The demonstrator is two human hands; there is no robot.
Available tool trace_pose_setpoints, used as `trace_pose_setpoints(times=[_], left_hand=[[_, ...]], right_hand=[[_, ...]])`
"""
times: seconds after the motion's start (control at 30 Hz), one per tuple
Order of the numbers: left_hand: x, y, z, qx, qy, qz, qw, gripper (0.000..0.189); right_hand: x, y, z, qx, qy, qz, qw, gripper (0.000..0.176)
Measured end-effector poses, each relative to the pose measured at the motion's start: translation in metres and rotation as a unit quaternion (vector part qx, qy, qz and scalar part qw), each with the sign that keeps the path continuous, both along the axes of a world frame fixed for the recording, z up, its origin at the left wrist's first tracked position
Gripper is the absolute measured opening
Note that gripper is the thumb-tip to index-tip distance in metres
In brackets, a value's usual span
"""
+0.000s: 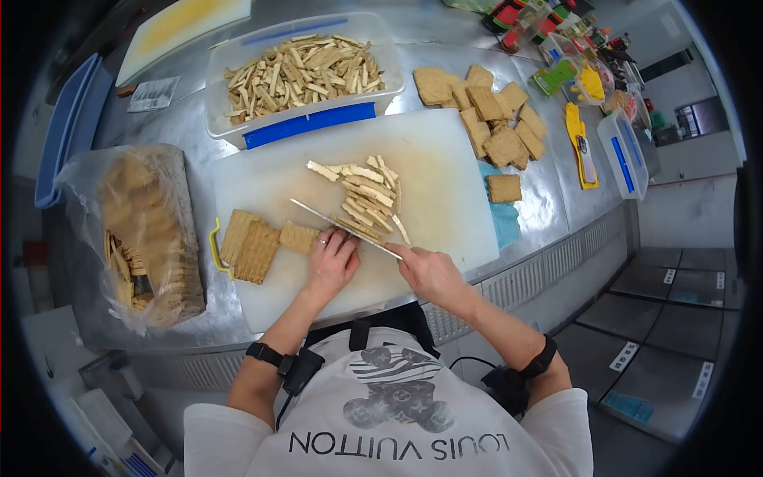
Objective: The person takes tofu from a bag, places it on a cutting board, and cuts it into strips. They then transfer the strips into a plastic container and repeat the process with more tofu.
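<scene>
My right hand (pixel 433 276) grips a knife (pixel 334 223), whose blade slants up to the left over a white cutting board (pixel 445 215). Fingers bent, my left hand (pixel 332 261) presses down on brown dried tofu beside the blade; the hand and blade partly hide this piece. Just left of those fingers lies another dried tofu slab (pixel 299 237). Beyond the blade, pale cut strips (pixel 368 191) are heaped on the board. A row of overlapping dried tofu slabs (pixel 249 246) rests near the board's left edge, by its yellow handle (pixel 215 248).
Behind the board stands a clear tub (pixel 310 131) of cut strips. More slabs (pixel 497 111) are piled at the right, near yellow gloves (pixel 580 147). A bagged stack of slabs (pixel 151 230) sits left. Bottles and containers crowd the far right; the metal counter's edge is before me.
</scene>
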State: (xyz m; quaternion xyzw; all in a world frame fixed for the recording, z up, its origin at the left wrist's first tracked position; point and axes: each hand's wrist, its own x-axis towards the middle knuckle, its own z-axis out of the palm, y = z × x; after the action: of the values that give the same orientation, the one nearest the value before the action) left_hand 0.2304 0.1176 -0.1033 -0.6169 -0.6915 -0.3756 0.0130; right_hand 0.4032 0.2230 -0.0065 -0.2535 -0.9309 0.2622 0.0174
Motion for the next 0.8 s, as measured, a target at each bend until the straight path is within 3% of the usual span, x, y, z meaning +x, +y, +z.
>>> trace_pose_setpoints(times=[0.23,0.4,0.53,0.63,0.8], left_hand=[[-0.002,-0.001,0.001,0.001,-0.007,-0.001,1.000,0.026],[-0.003,0.000,0.000,0.004,-0.007,0.002,1.000,0.026],[-0.001,-0.006,0.002,-0.031,0.031,0.022,0.999,0.026],[-0.003,-0.005,-0.002,-0.015,0.036,0.013,0.999,0.025],[-0.002,-0.006,-0.002,-0.003,0.012,0.005,1.000,0.023]], right_hand=[[-0.003,-0.009,0.030,-0.028,-0.085,-0.010,0.996,0.032],[-0.001,0.002,-0.004,-0.025,0.000,-0.003,1.000,0.031],[0.009,0.007,0.011,-0.036,0.017,0.011,0.999,0.029],[0.010,0.005,0.041,-0.048,-0.085,0.030,0.995,0.031],[0.002,0.004,0.008,-0.059,-0.053,0.031,0.996,0.031]])
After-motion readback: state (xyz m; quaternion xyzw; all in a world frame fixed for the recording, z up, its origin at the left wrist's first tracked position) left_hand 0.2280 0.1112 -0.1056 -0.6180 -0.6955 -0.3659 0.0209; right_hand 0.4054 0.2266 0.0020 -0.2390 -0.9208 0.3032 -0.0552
